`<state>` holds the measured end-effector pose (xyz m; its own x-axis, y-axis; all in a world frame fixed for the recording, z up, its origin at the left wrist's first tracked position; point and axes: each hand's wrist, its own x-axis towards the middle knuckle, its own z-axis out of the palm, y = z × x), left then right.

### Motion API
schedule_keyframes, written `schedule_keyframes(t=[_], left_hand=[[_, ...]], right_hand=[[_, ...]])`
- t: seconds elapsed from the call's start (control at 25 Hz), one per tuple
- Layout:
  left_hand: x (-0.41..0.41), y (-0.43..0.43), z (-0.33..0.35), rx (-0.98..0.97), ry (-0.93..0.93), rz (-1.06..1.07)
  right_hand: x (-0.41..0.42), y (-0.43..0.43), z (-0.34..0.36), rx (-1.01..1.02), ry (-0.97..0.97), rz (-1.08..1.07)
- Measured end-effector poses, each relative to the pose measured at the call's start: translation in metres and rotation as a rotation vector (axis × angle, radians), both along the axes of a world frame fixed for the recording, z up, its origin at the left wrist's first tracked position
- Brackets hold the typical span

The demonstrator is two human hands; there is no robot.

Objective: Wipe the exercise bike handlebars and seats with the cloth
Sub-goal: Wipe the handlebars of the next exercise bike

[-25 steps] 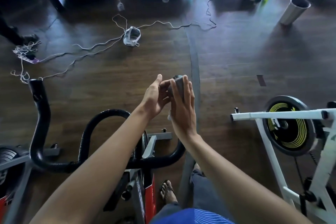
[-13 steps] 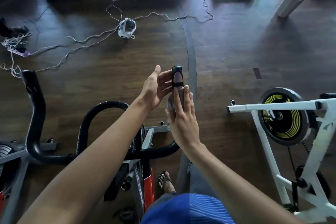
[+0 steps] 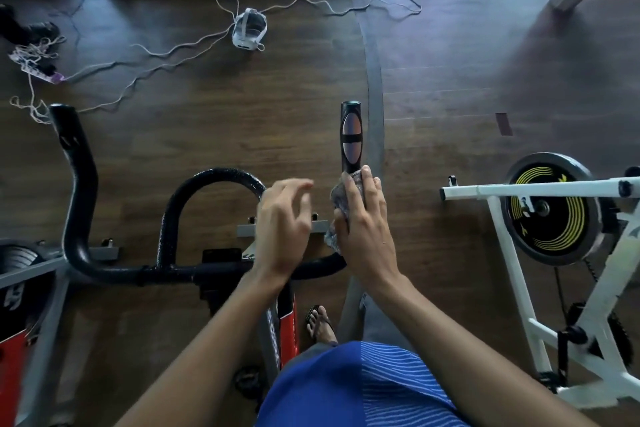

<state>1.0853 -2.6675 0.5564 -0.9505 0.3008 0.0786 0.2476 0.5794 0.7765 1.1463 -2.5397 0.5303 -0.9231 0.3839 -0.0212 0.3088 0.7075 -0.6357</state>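
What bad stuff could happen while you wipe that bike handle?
The cloth is only pressed on the handlebar grip under the right hand, so it could slip off and fall. The left hand holds nothing, so a hard wipe might wobble the bike. White cables lie across the floor ahead, and the foot wears an open sandal, so a trip or a stubbed toe is possible.
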Motion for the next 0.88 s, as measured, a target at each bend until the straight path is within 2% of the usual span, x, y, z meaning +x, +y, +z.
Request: schedule_keyframes(t=[0.08, 0.24, 0.44, 0.6, 0.72, 0.88], left_hand=[[0.038, -0.039, -0.008, -0.145, 0.11, 0.067], [0.088, -0.084, -0.028, -0.323, 0.113, 0.048], [0.094, -0.088, -0.045, -0.36, 0.182, 0.012], [0.095, -0.089, -0.044, -0.342, 0.191, 0.01], [0.094, -0.09, -0.045, -0.344, 0.176, -0.002], [0.095, -0.092, -0.044, -0.332, 0.166, -0.009]], right_hand=[[-0.008, 0.002, 0.0, 0.037, 0.017, 0.005], [0.014, -0.008, -0.002, 0.038, 0.015, -0.009], [0.011, 0.0, -0.001, 0.025, 0.016, 0.012], [0.032, -0.011, -0.002, -0.099, 0.019, -0.007], [0.012, 0.009, 0.014, -0.121, 0.049, 0.0], [0.026, 0.02, 0.03, 0.002, -0.009, 0.239]])
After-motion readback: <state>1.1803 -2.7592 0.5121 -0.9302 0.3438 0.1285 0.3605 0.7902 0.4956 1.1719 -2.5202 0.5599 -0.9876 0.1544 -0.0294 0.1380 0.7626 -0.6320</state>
